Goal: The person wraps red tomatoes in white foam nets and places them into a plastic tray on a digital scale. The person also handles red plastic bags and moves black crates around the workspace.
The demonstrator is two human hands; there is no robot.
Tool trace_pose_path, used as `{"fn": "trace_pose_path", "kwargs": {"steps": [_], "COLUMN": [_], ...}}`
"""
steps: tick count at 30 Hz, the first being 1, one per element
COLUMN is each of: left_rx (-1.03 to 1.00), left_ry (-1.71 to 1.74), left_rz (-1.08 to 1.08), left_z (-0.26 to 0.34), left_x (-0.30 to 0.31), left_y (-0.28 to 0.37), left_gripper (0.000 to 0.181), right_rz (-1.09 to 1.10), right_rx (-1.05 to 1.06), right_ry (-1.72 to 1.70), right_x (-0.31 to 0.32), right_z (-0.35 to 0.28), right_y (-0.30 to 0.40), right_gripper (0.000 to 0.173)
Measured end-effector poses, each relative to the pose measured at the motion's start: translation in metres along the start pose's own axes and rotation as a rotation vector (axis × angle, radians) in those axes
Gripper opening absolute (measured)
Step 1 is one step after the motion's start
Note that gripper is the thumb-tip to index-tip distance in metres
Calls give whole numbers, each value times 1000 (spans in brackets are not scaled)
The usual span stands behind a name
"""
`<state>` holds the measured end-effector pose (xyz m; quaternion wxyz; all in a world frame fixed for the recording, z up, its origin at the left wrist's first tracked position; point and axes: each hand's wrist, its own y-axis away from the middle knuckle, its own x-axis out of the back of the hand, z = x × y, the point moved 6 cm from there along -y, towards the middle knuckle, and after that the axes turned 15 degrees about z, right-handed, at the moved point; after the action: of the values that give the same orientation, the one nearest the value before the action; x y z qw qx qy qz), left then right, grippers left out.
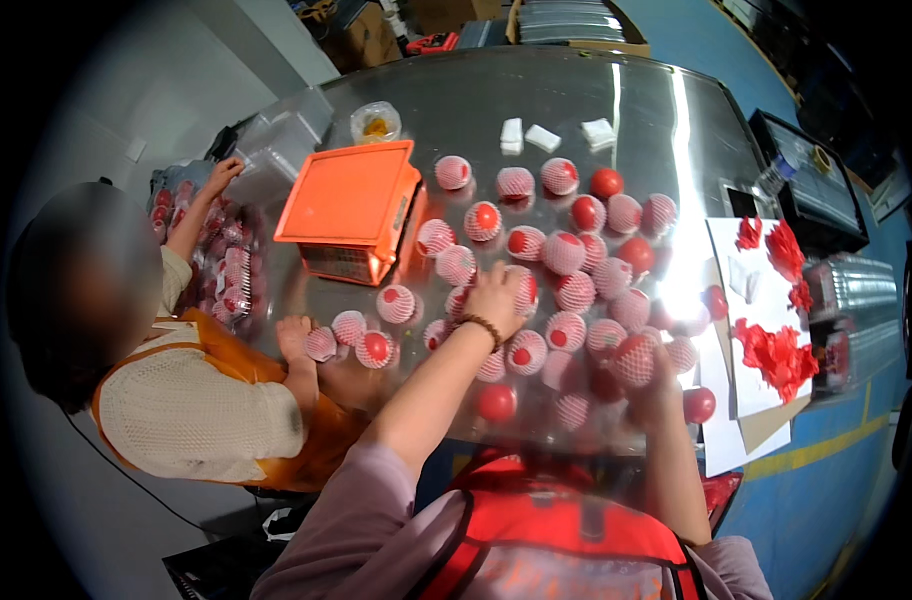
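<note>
Many round red fruits, most in white foam net sleeves, lie spread over a shiny metal table (456, 82). My left hand (495, 300), a beaded bracelet at its wrist, reaches among them, its fingers against a netted red fruit (525, 289); whether it grips the fruit cannot be told. Near the table's front edge on the right, my right hand (654, 382) is blurred and holds a netted red fruit (636, 360). Bare red fruits lie near, one (496, 403) below my left forearm and another (699, 405) right of my right hand.
An orange weighing scale (347, 195) stands left of the fruits. A co-worker in an orange apron (328, 442) is at the left, one hand by netted fruits, the other over clear packs of fruit (231, 277). White board with red crumpled paper (775, 360) lies right; small white packets (543, 138) lie behind.
</note>
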<state>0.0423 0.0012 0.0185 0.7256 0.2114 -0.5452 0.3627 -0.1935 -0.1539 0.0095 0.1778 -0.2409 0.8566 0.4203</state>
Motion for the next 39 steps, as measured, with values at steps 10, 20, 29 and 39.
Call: {"fn": "trace_pose_path", "kwargs": {"steps": [10,20,29,39], "left_rx": [-179,515,344,399], "left_ry": [504,2,437,89], "left_rz": [249,592,875,237], "left_z": [-54,-332,-256,-227], "left_x": [65,163,180,43], "left_y": [-37,-103,-46,57], "left_gripper": [67,89,32,64], "right_rz": [22,-155,-354,-332], "right_rx": [-83,41,979,985], "right_ry": [61,463,2022,1889], "right_x": [-39,-132,-217,-315], "right_z": [38,57,101,171], "right_y": [-1,-24,-85,-114], "right_gripper": [54,60,59,54]}}
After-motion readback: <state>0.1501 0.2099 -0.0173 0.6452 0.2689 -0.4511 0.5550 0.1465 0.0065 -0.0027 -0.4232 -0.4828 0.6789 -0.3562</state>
